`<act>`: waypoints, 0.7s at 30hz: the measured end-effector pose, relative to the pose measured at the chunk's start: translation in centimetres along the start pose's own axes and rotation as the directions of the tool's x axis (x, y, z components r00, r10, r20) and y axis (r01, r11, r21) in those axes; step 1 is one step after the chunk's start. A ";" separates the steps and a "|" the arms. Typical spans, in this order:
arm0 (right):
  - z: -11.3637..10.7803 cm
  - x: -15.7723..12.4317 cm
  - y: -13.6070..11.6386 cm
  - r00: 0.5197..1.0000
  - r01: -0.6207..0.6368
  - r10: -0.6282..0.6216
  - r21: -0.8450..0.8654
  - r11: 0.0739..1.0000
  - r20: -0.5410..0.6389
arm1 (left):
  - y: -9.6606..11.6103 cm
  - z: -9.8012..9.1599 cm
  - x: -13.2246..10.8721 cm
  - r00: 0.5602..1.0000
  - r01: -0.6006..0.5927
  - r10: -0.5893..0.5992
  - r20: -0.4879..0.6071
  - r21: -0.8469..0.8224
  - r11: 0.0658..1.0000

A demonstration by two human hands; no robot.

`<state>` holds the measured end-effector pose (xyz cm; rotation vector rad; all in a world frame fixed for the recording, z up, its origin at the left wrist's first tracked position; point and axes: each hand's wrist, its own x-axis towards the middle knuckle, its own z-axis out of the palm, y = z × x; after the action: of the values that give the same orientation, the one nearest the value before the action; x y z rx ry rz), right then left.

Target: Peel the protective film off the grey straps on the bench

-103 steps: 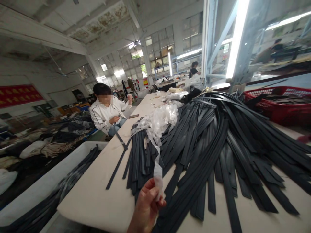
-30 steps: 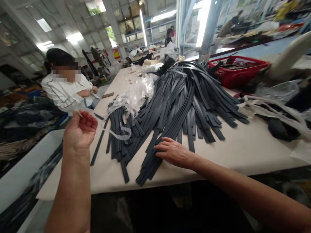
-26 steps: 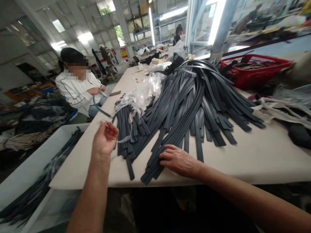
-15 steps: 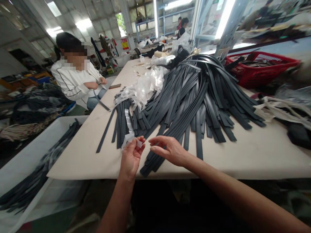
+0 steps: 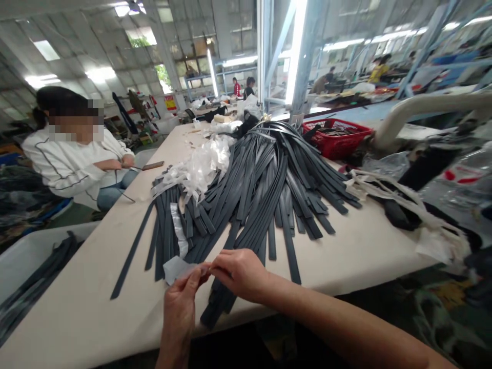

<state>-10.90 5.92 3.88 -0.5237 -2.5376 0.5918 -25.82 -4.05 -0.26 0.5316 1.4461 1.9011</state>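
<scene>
Change since half a second ago: both hands have come together; the right, then apart with fingers spread, now meets the left at the strip.
Strip: white strip point(image 5: 175, 266), loose end bunched just above the table's near edge, the rest trailing up across the dark straps.
Left hand: left hand point(image 5: 180, 302), thumb and fingers pinched on the strip's end.
Right hand: right hand point(image 5: 240, 271), fingers curled closed; I read the tips as nipping the same end, touching the left fingertips.
Straps: black straps point(image 5: 269, 174) fanned in a heap, the nearest ends passing under both hands.
Scraps: white plastic scraps point(image 5: 200, 166) on the heap's left side.
Table: table point(image 5: 77, 318), pale top.
Co-worker: person in white jacket point(image 5: 73, 159), seated at the left edge.
Basket: red basket point(image 5: 336, 136), beyond the heap, right.
Bin: white bin point(image 5: 23, 251), left of the table; I note dark straps inside.
</scene>
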 end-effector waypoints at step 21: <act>-0.9 -0.6 4.3 0.971 0.195 -0.133 -0.342 0.919 0.196 | 13.1 -1.8 4.6 0.963 -0.246 0.222 -0.154 -0.155 0.957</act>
<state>-8.84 9.54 2.25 -0.3881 -2.8355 0.1090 -33.75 -3.92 11.33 0.5196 1.3317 2.2653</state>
